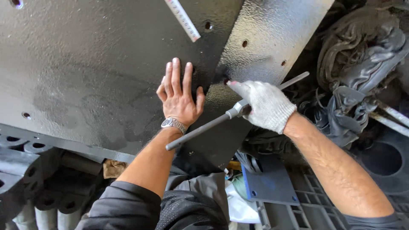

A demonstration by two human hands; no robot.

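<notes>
My left hand (179,96) is bare, wears a metal wristwatch, and lies flat with fingers spread against a large black textured metal panel (93,76). My right hand (264,104), in a white knitted glove, grips the middle of a grey T-shaped metal wrench (200,130). Its gloved forefinger points at a bolt hole (226,80) near where the black panel meets a shinier grey plate (264,30). The wrench's long bar runs from lower left to upper right behind the glove.
A strip of measuring tape (183,19) lies across the panel at the top. Several small holes dot both plates. Dark rubber and cloth parts (362,55) crowd the right. A blue-grey flat plate (272,183) and black moulded parts (25,170) sit below.
</notes>
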